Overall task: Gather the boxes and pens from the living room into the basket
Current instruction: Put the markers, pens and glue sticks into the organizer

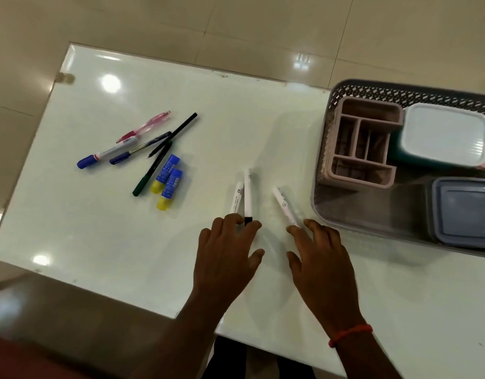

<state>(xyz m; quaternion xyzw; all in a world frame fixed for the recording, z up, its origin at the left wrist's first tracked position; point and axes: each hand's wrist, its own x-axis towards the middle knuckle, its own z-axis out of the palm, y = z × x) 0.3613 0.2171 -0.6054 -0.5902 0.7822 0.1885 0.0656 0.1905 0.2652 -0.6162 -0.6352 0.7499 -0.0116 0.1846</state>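
Pens lie loose toward the far left corner of the table, five or so crossed over one another, with two glue sticks just beside them on the near side. None of these has been collected yet.

Toward the middle of the near edge, two white markers lie side by side. The left hand is spread over their near ends with the fingers only slightly bent. It seems to press on them rather than pinch them, though the fingertips hide the contact.

A third white marker lies apart to the right. The right hand is open, and its forefinger tip touches that marker's near end.

The basket sits at the right edge of the table. It already holds a divided organiser, a white-lidded box and a grey-lidded box.

The boxes look done, so the step in hand is picking up the white markers. Next, each hand must close round its markers, lift them and carry them right, over the basket wall. The far pens come afterwards.
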